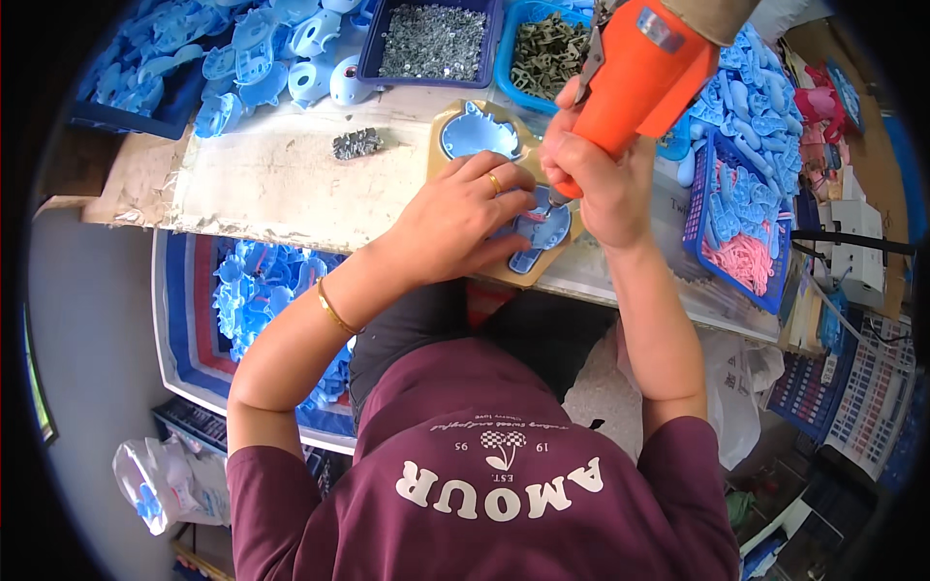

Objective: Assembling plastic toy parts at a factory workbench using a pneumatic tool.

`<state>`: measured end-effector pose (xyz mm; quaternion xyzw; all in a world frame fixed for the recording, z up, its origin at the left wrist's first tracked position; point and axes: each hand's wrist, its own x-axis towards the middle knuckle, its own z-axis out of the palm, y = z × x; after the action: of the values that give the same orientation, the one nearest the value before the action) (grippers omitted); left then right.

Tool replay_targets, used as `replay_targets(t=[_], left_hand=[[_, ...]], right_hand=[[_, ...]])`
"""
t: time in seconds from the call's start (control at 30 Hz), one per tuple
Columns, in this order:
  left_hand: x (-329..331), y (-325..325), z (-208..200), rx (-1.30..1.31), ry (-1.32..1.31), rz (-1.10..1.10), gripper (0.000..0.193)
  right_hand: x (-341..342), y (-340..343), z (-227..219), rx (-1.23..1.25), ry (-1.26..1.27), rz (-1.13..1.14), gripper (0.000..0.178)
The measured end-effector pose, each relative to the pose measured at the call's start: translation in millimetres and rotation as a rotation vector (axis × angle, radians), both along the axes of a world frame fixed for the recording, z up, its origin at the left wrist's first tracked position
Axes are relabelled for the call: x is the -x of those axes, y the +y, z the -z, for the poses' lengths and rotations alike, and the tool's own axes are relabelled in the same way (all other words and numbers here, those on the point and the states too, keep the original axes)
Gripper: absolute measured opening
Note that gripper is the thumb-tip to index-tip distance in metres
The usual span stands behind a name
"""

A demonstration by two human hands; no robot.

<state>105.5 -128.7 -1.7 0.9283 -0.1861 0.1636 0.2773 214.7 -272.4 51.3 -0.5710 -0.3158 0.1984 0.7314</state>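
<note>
My right hand (pixel 601 169) is closed around an orange electric screwdriver (pixel 635 82), which points down and to the left. The driver's tip meets a small blue plastic part (pixel 545 228) seated in a tan fixture board (pixel 560 263). Over the left side of that part lies my left hand (pixel 465 208), palm down, its thumb and fingertips holding the part's edges. The palm hides some of the part and the fixture. Just beyond my left fingers, a rounded blue shell (pixel 478 131) sits in the far end of the fixture.
A dark bin of small metal screws (pixel 433 44) and a blue tray of metal clips (pixel 547 58) stand behind. Blue shells (pixel 310 85) pile up back left; a basket (pixel 693 218) holds blue and pink parts at right. A screw cluster (pixel 357 143) lies on the worktable (pixel 281 184).
</note>
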Motion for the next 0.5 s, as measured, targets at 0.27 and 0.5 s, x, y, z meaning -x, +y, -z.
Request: replay_targets(t=[0.27,0.5], left_hand=[[2.4,-2.8,2.3,-0.079,-0.036,-0.032,0.029],[5.4,-2.8,6.3,-0.103,-0.058,-0.043,0.031]], right_hand=[[5.5,-0.8,13.6,-0.039,-0.143,0.137,0.025],[1.7,-0.6,4.6,-0.002,-0.124,0.055,0.027]])
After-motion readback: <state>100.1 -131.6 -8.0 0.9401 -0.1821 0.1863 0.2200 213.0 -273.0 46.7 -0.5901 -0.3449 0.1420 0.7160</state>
